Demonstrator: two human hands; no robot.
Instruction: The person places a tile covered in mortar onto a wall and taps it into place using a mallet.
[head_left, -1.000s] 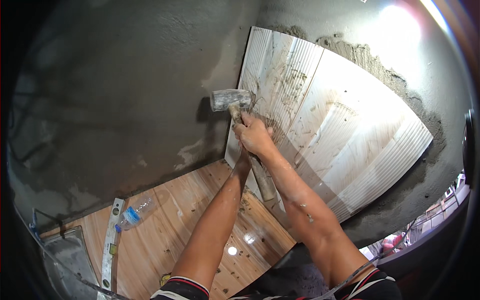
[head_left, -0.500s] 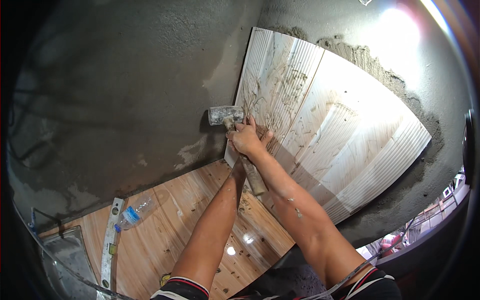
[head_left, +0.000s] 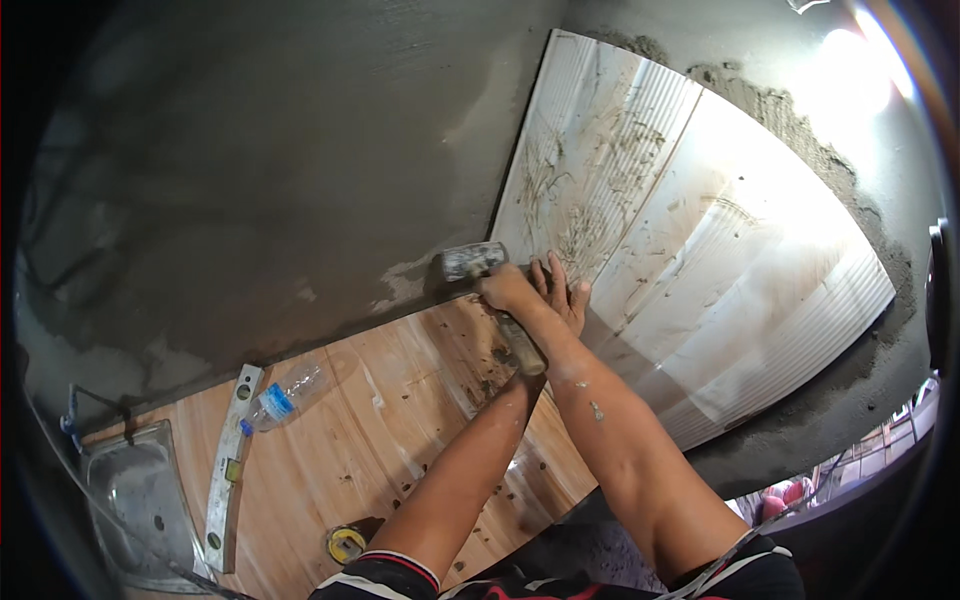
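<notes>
My right hand (head_left: 508,290) is closed round the handle of a mallet (head_left: 474,261) whose pale, worn head lies beside the lower left edge of a wall tile. The right forearm crosses over the left one. Behind that wrist, my left hand (head_left: 562,287) is spread with its fingers on the tile; part of its palm is hidden. The ribbed white and beige tiles (head_left: 740,230) stand against the far right wall, smeared with mortar on the left one. Whether the mallet head touches the tile I cannot tell.
A wood-patterned counter (head_left: 390,410) below carries mortar crumbs, a spirit level (head_left: 228,480), a clear plastic bottle (head_left: 285,398) and a yellow tape measure (head_left: 346,543). At the left is a metal sink (head_left: 140,490). Grey plastered wall (head_left: 280,210) rises behind; rough mortar (head_left: 790,115) borders the tiles.
Both hands and the mallet have moved down along the tiles toward the counter. The whole view has shifted slightly, bringing more of the sink and tape measure into sight.
</notes>
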